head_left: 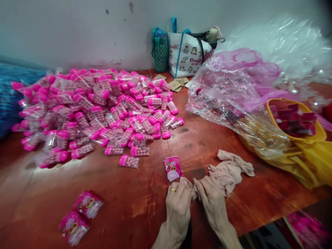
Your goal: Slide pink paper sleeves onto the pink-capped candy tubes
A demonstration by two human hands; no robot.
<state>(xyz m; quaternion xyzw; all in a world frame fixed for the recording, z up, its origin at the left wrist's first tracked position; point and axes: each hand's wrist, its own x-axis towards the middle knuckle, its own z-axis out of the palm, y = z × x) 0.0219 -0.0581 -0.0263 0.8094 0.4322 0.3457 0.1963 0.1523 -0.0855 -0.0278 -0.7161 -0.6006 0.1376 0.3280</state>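
My left hand (pixel 179 197), with a ring on one finger, has its fingers closed on one end of a crumpled beige cloth (pixel 228 173) near the table's front edge. Beside it, my right hand (pixel 210 192) is closed on the same cloth, its fingers curled over the fabric. The rest of the cloth lies bunched beyond and to the right of the right hand. Just past my left hand sits a small stack of pink printed packets (pixel 173 168). Two more stacks of pink packets (pixel 88 204) lie at the lower left.
A large heap of pink-capped bottles with beads (pixel 103 103) covers the back left. Clear plastic (pixel 223 93) and a yellow bag (pixel 308 152) holding dark pink pieces lie right. Behind stand a white printed bag (pixel 188 55) and green holder (pixel 160 53); blue plastic (pixel 15 93) is far left.
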